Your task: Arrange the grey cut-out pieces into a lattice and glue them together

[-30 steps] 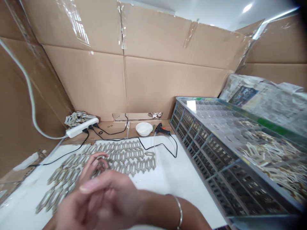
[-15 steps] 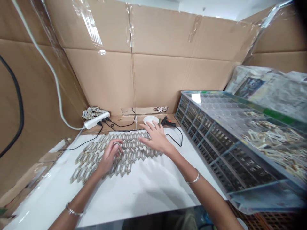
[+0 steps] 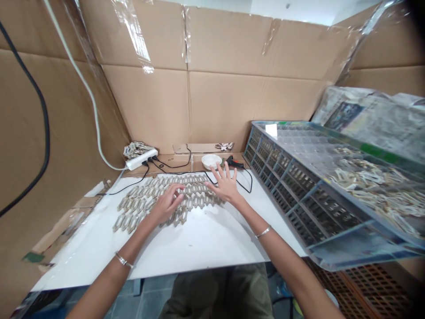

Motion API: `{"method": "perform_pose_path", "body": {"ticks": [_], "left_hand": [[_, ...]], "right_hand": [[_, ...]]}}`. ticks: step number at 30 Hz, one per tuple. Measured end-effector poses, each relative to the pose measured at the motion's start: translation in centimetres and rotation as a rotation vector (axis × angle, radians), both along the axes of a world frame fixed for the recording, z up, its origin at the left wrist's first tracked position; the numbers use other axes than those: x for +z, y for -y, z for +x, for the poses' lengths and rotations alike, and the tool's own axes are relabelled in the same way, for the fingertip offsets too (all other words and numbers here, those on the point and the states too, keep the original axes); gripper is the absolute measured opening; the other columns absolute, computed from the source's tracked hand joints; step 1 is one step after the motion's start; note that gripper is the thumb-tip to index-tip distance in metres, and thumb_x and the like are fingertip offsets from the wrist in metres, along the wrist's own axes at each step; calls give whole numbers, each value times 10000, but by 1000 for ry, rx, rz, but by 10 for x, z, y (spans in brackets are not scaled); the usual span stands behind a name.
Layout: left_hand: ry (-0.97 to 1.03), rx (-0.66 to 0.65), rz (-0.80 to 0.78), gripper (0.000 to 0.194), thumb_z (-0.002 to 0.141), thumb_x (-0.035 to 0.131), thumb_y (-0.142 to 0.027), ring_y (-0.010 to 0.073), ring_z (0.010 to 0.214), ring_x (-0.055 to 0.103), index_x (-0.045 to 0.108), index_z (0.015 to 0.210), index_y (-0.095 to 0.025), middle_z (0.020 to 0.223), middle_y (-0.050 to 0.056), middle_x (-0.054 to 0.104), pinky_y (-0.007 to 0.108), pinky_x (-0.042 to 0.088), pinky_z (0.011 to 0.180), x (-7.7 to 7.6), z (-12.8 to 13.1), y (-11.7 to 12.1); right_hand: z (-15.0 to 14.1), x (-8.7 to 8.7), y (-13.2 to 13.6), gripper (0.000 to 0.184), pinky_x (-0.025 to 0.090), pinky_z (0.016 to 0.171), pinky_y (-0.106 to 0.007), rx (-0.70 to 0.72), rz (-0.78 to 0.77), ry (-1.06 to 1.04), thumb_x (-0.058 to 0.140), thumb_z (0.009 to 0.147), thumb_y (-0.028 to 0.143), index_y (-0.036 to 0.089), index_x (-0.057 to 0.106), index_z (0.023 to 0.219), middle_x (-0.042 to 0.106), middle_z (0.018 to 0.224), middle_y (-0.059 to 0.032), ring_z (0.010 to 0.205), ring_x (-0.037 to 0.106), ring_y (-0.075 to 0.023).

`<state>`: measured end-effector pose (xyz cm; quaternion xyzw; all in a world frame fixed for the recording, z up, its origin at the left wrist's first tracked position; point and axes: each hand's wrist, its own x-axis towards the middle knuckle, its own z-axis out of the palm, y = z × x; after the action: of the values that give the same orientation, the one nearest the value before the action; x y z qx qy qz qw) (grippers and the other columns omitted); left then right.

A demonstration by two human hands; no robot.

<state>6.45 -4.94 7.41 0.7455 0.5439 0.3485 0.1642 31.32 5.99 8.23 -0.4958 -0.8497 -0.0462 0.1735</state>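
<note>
Rows of flat, elongated hexagonal rings (image 3: 133,204), greyish-beige, are laid out across the white tabletop (image 3: 212,239). Over the middle of these rows is my left hand (image 3: 168,203), its fingers loosely curved and apart, with nothing visible in it. My right hand (image 3: 227,185) spreads its fingers above the right end of the rows, palm down and holding nothing. Whether either hand touches the rings, I cannot tell. Just beyond the right fingertips stand a white bowl (image 3: 211,161) and a black glue gun (image 3: 234,162) with a cord.
A grey plastic crate (image 3: 282,173) on the right carries a clear compartment tray (image 3: 299,150) with many loose pale pieces. At the back left lies a white power strip (image 3: 142,159) with black cords. Cardboard walls (image 3: 226,106) enclose the table.
The view has shifted, so the table sits higher in the picture. My left hand has moved right along the rows and its fingers have opened more. The right hand's fingers are spread wider.
</note>
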Motion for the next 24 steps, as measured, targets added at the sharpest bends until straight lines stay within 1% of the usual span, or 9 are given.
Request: {"method": "perform_pose_path", "body": {"ticks": [3,6,8,10,13,16,19,24], "left_hand": [[-47,-14,0,337,995,342,-417,195,905,594,463,1228,-207,1232,102,532,308,458,784,0,2,1],[-90,-16,-2,344,996,341,-424,190,882,598,459,1244,-217,1216,94,539,311,464,775,-2,0,0],[-104,-5,5,344,995,348,-428,183,865,600,459,1253,-228,1207,85,545,308,466,762,-4,-1,-1],[-99,4,16,341,995,353,-429,177,868,601,462,1252,-233,1207,79,544,300,467,752,-6,-3,-2],[-94,12,24,338,994,359,-430,176,889,603,468,1247,-236,1204,72,543,288,469,746,-9,-5,-4],[-114,21,-3,339,994,362,-428,170,835,612,469,1253,-238,1147,59,568,292,469,751,-10,-4,-4],[-142,19,-29,334,996,360,-422,161,769,610,462,1255,-236,1119,53,582,299,467,755,-9,-3,-3],[-170,7,-11,324,993,365,-401,158,744,609,465,1249,-229,1122,59,587,292,470,738,-7,1,-1]], "right_hand": [[4,-8,-6,708,-16,1114,-649,-28,31,-23,320,918,663,329,247,1538,157,1622,-21,1484,7,-328],[13,-14,-15,607,20,1118,-633,-96,61,-104,313,958,561,309,335,1509,228,1604,-29,1475,61,-318],[20,-17,-20,552,57,1122,-606,-150,86,-177,330,968,485,276,407,1473,302,1576,-49,1454,132,-311],[27,-20,-25,507,85,1123,-565,-174,105,-227,364,961,414,244,475,1426,403,1518,-79,1407,229,-304],[35,-25,-29,441,124,1102,-516,-187,80,-255,414,941,338,227,567,1340,550,1373,-107,1278,373,-297],[41,-30,-31,384,170,1059,-486,-203,4,-255,454,928,322,233,635,1255,626,1241,-105,1168,429,-292],[41,-33,-33,346,193,1030,-463,-172,-47,-240,455,941,356,243,678,1180,670,1144,-90,1113,444,-281],[38,-36,-35,346,191,1016,-445,-120,-95,-236,436,957,382,230,713,1098,687,1121,-85,1104,434,-271]]}}
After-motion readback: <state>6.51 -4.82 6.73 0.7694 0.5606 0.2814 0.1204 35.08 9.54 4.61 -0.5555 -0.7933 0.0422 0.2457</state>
